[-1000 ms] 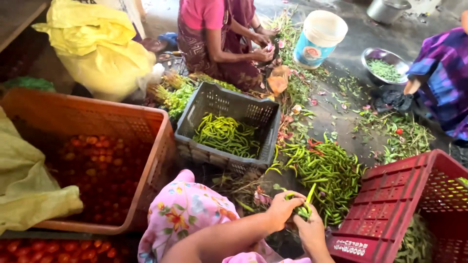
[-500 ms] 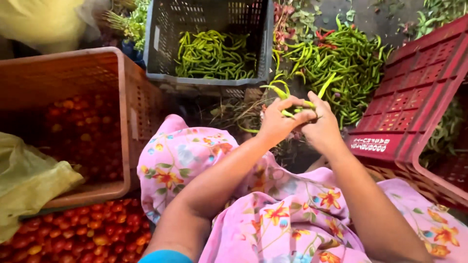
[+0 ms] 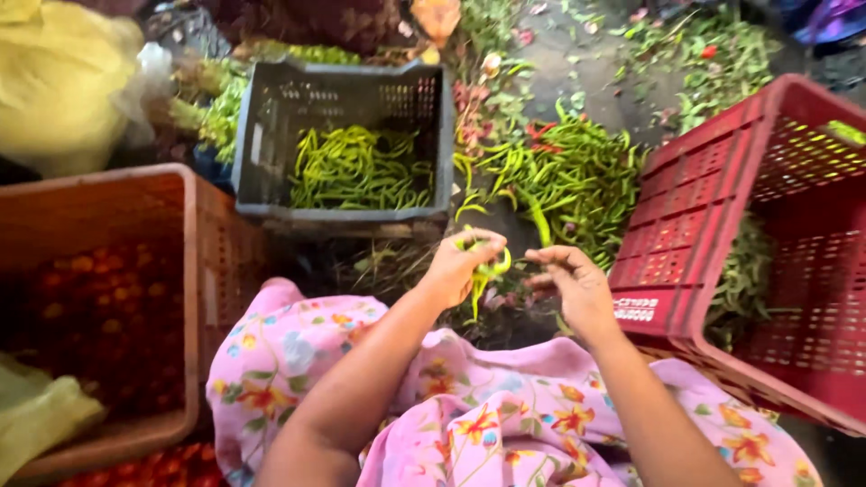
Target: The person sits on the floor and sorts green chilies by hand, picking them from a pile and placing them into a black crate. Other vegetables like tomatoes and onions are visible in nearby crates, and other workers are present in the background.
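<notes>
Chillies (image 3: pixel 481 269), a small green bunch of them, sit clenched in your left hand (image 3: pixel 460 266), their tips curling out over the fingers and one hanging down below the palm. Your right hand (image 3: pixel 570 284) is just beside it, apart from the bunch, fingers bent and pinched together at the tips; whether it grips a stem or bit of chilli you cannot tell from here. Both hands hover above your lap, which is covered in pink flowered cloth (image 3: pixel 505 424).

Ahead of your hands a loose heap of green chillies (image 3: pixel 564 180) lies on the ground, with a few red ones mixed in. To its left stands a grey plastic crate (image 3: pixel 271 171) holding more green chillies in its bottom. At your right a red crate (image 3: pixel 722 207) is tilted towards you, its side close to your right wrist. At your left an orange crate (image 3: pixel 194 261) holds small red tomatoes (image 3: pixel 99 316). A yellow bag (image 3: pixel 59 81) is bundled at the far left, behind the orange crate.
</notes>
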